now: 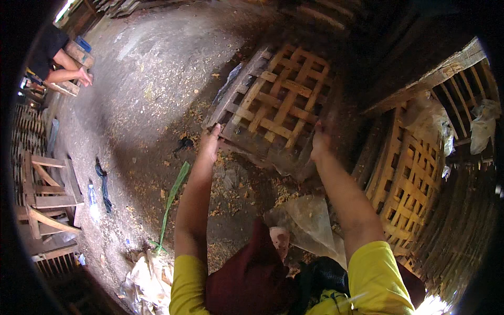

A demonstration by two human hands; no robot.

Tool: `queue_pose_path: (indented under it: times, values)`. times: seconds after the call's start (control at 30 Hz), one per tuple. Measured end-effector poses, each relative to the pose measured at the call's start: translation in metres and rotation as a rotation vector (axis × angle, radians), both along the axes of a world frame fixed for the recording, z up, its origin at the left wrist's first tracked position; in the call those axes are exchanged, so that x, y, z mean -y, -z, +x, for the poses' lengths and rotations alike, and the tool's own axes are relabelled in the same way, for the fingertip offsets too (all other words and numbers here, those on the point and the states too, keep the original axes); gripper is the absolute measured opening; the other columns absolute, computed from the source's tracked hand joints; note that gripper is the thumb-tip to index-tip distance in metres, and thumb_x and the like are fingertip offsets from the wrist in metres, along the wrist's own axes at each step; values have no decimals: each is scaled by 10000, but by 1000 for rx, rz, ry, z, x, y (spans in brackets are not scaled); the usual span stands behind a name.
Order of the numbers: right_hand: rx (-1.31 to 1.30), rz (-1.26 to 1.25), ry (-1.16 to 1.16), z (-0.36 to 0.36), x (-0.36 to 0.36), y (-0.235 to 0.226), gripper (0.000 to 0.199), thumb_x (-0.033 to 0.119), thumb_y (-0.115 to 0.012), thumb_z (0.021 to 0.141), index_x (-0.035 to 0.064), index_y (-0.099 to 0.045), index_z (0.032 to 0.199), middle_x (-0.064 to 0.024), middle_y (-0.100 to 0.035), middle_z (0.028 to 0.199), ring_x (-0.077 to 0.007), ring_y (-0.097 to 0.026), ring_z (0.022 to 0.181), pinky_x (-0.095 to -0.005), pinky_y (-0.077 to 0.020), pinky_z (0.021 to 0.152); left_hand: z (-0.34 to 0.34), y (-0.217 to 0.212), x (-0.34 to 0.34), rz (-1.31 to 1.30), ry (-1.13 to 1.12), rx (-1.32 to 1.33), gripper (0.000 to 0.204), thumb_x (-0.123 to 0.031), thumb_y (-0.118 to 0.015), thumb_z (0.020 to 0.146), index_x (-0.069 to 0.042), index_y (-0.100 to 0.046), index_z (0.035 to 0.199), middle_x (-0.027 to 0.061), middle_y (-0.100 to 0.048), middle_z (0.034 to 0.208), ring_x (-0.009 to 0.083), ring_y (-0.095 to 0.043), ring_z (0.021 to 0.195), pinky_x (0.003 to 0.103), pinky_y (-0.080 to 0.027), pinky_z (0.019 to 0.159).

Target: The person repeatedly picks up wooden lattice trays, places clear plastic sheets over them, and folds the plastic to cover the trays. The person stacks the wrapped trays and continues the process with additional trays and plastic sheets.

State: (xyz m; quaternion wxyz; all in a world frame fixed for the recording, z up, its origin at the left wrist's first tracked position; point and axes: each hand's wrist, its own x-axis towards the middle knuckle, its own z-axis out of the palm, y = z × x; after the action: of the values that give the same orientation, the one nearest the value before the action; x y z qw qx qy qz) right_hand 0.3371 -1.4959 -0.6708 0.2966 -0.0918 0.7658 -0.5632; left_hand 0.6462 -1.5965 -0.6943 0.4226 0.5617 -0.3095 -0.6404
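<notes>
- Head view: the left hand (211,144) pinches the near left corner of the crate (296,87), ahead between both arms.
- The right hand (322,143) meets its right side; shadow hides the fingers, so their closure cannot be told.
- Likely best: matched grips, level slats, edges clear of the plastic sheet (310,220).

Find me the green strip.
In the head view, the green strip lies on the floor left of the left forearm, above the crumpled pale sheeting.
</notes>
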Motion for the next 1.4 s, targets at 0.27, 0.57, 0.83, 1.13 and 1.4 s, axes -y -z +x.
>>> queue_pose_path:
  times: [0.27, 0.57, 0.83, 1.13, 1.4]
  values:
    - [-276, 2, 29, 0, 5, 35, 407, 363, -537, 887, 43, -563, 1137, -125, -603, 1101, -239, -565, 1001, -361, -427, 848, 2, -1, 11, -116, 85, 349, 415, -365, -614, 849, -70, -495, 1116, 38, -588, 863, 129, -546, 695, 280, -439, 573]
    - [-869, 142, -22, 18, -23, -26, 417, 408, -526, 859, 36, -626, 1018, -197, -624, 996, -351, -597, 882, -423, -466, 794, 35, -24, 4, -175, 197, 785, 660, -435, -540, 878, -10, -327, 1336, 168, -585, 1004, 156, -571, 575, 260, -444, 473]
    - [-119, 304, -811, -54, -199, -152, 290, 312, -544, 880, 43, -651, 898, -79, -658, 795, -208, -639, 771, -332, -478, 711, 73, -8, -90, -287, 291, 764, 332, -310, -546, 896, 3, -535, 1006, 99, -588, 807, 127, -543, 570, 263, -446, 499]
    - [-476, 452, -1505, -70, -397, -174, 447, 128, -554, 831, 129, -446, 1264, -159, -575, 1048, -327, -559, 1006, -416, -464, 847, -1, 45, -280, -531, 875, 690, 309, -44, -572, 813, -51, -495, 1113, 81, -547, 944, 178, -550, 768, 311, -463, 638]
    - [-237, 683, -1311, -6, -363, -146, 409, 204, -568, 796, 76, -520, 1182, -203, -558, 1108, -378, -559, 967, -429, -465, 818, -86, -22, -308, -570, 1154, 756, 418, -89, -628, 779, -89, -467, 1165, 139, -538, 1043, 299, -587, 860, 383, -487, 708]
